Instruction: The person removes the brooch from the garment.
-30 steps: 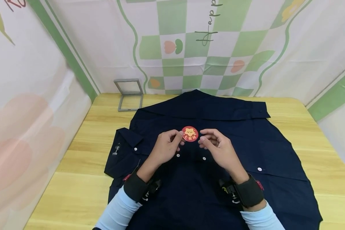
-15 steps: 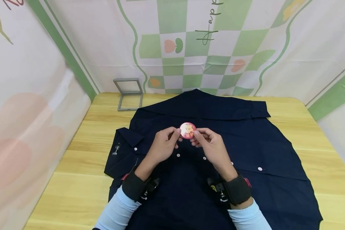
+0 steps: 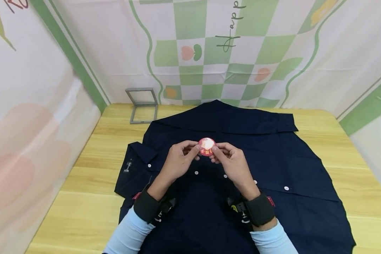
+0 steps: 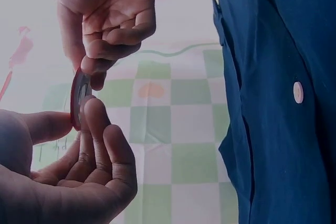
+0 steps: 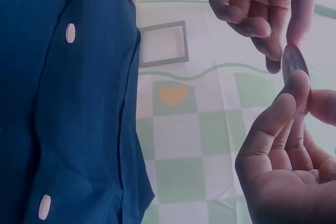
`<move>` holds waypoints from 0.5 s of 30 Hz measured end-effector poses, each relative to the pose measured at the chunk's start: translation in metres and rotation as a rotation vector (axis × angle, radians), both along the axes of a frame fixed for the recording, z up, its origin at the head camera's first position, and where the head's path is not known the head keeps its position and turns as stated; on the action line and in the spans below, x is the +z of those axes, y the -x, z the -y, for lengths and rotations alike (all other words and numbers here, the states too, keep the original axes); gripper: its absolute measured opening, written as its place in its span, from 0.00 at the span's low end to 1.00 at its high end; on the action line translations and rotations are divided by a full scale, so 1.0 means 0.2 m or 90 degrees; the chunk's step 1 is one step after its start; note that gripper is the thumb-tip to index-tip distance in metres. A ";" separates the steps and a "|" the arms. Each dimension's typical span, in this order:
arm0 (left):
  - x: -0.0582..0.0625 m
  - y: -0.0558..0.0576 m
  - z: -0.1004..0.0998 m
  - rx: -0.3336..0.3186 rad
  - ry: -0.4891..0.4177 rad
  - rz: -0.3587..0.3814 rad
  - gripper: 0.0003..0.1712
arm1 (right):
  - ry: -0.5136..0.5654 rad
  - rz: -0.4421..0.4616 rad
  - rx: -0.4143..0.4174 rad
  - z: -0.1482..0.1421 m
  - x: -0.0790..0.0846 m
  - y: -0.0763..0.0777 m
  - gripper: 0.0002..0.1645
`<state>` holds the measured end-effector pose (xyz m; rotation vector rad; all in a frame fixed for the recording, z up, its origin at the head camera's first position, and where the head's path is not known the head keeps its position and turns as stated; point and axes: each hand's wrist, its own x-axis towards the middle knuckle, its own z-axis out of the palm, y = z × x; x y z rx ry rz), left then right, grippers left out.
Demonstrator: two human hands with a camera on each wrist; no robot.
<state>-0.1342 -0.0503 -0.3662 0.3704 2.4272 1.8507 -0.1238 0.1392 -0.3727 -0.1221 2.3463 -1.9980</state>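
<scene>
Both hands hold a round red pin badge point(image 3: 206, 151) above a dark navy shirt point(image 3: 301, 158). Its printed front, with yellow characters and a bright glare, faces up in the head view. My left hand point(image 3: 179, 160) pinches its left edge between thumb and fingers; my right hand point(image 3: 234, 162) pinches the right edge. From the left wrist the badge point(image 4: 77, 103) appears edge-on, its metallic back partly covered by fingertips. The right wrist view shows the grey back of the badge point(image 5: 292, 62) too. White buttons point(image 3: 225, 176) run along the shirt beneath the hands.
The shirt lies spread over a light wooden table point(image 3: 92, 165), its collar point(image 3: 136, 158) toward the left. A grey hinged square frame point(image 3: 143, 113) stands open at the back left. Behind the table hangs a green-and-white checked cloth point(image 3: 190, 76).
The right hand has moved left to the badge and now pinches its right edge; a second ago only the left hand held it. The badge has tilted, and glare now covers its picture.
</scene>
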 end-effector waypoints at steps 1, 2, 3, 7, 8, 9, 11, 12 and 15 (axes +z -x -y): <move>0.00 0.00 0.00 0.000 -0.007 0.004 0.16 | 0.000 0.000 0.002 0.00 0.00 0.00 0.19; 0.00 0.00 0.00 0.001 -0.014 0.007 0.16 | -0.001 0.001 0.003 0.01 0.00 0.00 0.19; 0.00 0.00 0.00 0.002 -0.018 0.011 0.16 | -0.001 0.003 0.005 0.01 0.01 0.00 0.19; 0.01 0.01 0.01 0.006 -0.022 0.023 0.15 | -0.002 0.009 0.009 0.01 0.01 0.00 0.20; 0.01 0.01 0.02 0.007 -0.021 0.022 0.15 | -0.003 0.011 0.010 0.01 0.00 0.00 0.20; 0.01 0.01 0.02 0.010 -0.020 0.021 0.16 | -0.006 0.012 0.011 0.02 0.00 0.00 0.20; 0.02 0.02 0.04 0.021 -0.018 0.017 0.16 | -0.015 0.012 0.016 0.02 -0.01 0.00 0.21; 0.02 0.02 0.05 0.026 -0.017 0.012 0.16 | -0.021 0.011 0.018 0.02 -0.01 0.01 0.21; 0.03 0.03 0.07 0.045 -0.016 0.011 0.16 | -0.041 0.008 0.024 0.02 -0.03 0.00 0.22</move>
